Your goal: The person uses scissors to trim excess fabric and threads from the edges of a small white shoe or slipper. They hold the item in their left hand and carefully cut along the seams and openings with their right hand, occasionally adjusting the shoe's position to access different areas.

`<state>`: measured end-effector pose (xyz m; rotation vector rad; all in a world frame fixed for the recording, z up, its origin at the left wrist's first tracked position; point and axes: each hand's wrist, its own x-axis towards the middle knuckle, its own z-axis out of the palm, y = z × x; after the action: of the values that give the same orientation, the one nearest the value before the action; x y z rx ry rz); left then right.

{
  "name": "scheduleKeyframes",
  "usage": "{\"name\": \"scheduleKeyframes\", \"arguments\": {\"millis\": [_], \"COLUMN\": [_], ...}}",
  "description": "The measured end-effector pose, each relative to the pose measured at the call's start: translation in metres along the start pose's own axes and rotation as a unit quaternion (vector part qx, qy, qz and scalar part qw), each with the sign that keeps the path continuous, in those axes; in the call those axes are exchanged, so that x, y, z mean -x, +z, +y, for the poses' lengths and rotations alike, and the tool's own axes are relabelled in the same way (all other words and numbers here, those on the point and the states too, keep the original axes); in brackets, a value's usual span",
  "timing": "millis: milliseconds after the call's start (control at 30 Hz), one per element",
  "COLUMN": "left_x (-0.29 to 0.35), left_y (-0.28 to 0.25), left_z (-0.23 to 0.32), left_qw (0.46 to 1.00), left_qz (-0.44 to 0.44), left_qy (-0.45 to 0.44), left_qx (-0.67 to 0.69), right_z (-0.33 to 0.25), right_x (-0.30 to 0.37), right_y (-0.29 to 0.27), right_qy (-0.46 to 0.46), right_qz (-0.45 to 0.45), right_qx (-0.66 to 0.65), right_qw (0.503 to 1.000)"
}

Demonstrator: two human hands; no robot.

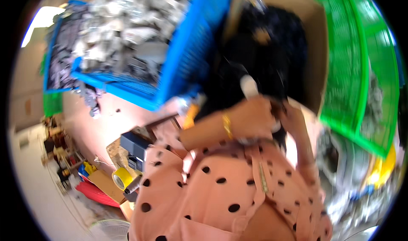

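Observation:
My left hand (pixel 257 113), a gold bracelet on its wrist, reaches across from the left at chest height. Close against it is my right hand (pixel 292 115). Both hands look closed, with blurred fingers pinching dark material between them. Black cloth (pixel 278 139) hangs just below the hands, in front of my dotted pink top. More black cloth (pixel 250 58) stretches beyond the hands into an open cardboard box (pixel 316 49). A white piece (pixel 248 86), perhaps a tag, shows just past my left hand. Blur hides the exact grip.
At the left, a blue crate (pixel 161 83) holds many grey and white bundles; another blue crate (pixel 52 66) stands behind it. Green crates (pixel 359 71) flank the box on the right. Lower left are a roll of yellow tape (pixel 122 179) and a dark blue device (pixel 134 145).

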<state>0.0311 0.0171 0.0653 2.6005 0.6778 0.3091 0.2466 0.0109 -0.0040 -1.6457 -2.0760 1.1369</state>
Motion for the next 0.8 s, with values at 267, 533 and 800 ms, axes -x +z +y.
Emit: {"name": "scheduleKeyframes", "arguments": {"millis": [267,533,800], "left_x": [0.015,-0.01,-0.005], "left_y": [0.025,0.049,0.068], "left_z": [-0.017,-0.018,-0.025], "left_qw": [0.986,0.972,0.972], "left_qz": [0.044,-0.038,0.043], "left_qy": [-0.146,-0.22,-0.231], "left_qx": [-0.075,-0.071,-0.003], "right_z": [-0.006,0.005,0.002], "right_x": [0.012,0.008,0.009], "right_y": [-0.003,0.004,0.006], "right_qy": [0.006,0.016,-0.019], "right_qz": [0.012,0.005,0.035], "right_qx": [-0.008,-0.059,-0.007], "right_qw": [1.0,0.998,0.999]}}
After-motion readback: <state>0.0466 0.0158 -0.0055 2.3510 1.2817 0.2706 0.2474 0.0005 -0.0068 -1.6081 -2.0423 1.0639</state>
